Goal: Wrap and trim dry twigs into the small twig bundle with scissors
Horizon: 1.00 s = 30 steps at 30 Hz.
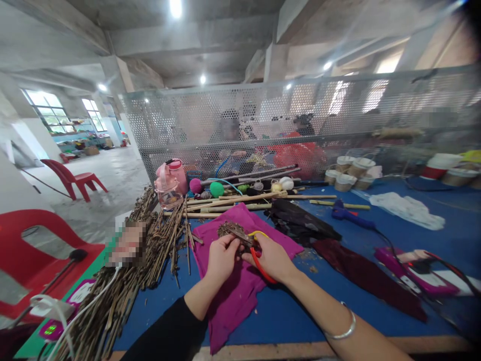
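My right hand (271,256) is closed round a pair of scissors (262,265) with red and yellow handles. The blades point left over a brown, bristly clump of dried plant matter (227,228). My left hand (222,255) pinches the near side of that clump, its fingertips close to the blades. Both hands are above a magenta cloth (229,321) spread on the blue table. Fingers hide part of the clump, so whether the blades are apart is unclear.
Dried plant stalks (124,296) pile up at left. Bamboo sticks (233,200) and yarn balls (217,189) lie behind the cloth. Dark fabric (300,220), maroon fabric (368,276), a blue-handled corded tool (347,214) and paper cups (344,181) are at right. A perforated metal screen (180,120) stands behind.
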{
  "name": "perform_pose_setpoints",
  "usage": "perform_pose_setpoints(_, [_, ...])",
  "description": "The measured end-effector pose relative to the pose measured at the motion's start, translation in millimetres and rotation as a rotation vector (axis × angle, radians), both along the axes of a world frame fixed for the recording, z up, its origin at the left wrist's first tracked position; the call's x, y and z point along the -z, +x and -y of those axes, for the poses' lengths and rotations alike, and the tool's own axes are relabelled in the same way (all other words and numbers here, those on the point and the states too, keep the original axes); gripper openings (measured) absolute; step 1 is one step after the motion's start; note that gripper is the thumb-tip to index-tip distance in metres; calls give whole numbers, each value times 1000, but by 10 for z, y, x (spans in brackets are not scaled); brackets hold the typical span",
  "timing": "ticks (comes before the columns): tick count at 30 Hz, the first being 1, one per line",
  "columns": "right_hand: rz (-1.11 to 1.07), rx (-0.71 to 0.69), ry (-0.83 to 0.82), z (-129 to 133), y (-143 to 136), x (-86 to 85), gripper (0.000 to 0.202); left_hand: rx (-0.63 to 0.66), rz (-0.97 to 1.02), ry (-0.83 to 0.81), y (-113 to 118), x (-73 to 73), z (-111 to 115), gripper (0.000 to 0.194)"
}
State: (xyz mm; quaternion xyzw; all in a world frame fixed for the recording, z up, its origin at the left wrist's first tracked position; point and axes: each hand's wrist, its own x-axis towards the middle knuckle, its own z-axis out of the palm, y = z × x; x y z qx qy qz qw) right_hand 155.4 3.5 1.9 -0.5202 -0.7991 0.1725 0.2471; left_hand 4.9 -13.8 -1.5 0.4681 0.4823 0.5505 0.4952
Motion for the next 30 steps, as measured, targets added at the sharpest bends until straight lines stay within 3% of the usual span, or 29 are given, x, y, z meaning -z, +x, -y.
perform_pose_setpoints(12, [-38,-19,32,3,-22,2,35,46,122,-13,32,13,8,26])
perform_pose_setpoints(18, [26,53,-47,3,8,3,29,17,71,-22,11,-17,12,31])
perform_pose_setpoints(30, [45,51,-72,-12,-6,-23,34,-63,69,-32,-7,16,-28,33])
